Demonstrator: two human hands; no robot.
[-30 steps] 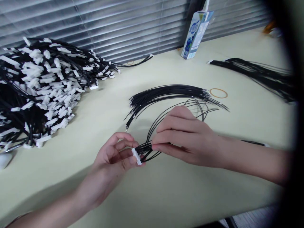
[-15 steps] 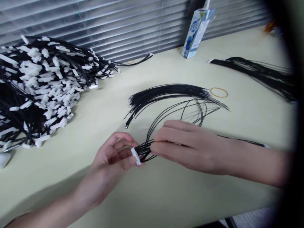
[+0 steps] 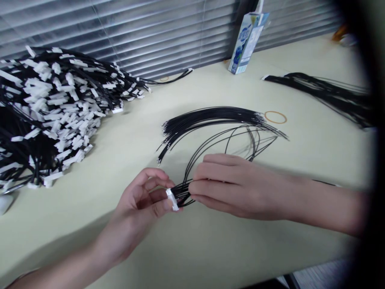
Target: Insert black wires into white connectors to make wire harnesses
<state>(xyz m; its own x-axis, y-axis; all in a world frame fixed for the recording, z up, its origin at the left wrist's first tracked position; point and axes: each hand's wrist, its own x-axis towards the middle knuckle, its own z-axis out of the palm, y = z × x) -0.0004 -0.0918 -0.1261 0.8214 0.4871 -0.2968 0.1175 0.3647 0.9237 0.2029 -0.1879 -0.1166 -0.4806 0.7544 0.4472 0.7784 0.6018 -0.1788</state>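
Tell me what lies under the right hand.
Black wires run from the white connector in under the right hand, at its fingers. Their stretch beneath the fingers and palm is covered; whether anything else lies there cannot be seen.

- Left hand [image 3: 141,204], between 7 and 8 o'clock: bare, slim fingers, tapering to a narrow wrist.
- Left forearm [image 3: 87,257], same direction, farther out: bare, slender, smooth in outline.
- Thin dark curved edge [image 3: 27,274], toward 8 o'clock, along that forearm: sleeve hem or band, cannot tell which.
- Right hand [image 3: 237,186], between 4 and 5 o'clock: bare, broad rounded back.
- Right forearm [image 3: 325,206], toward 4 o'clock: bare, slim, blurred at its outer end.
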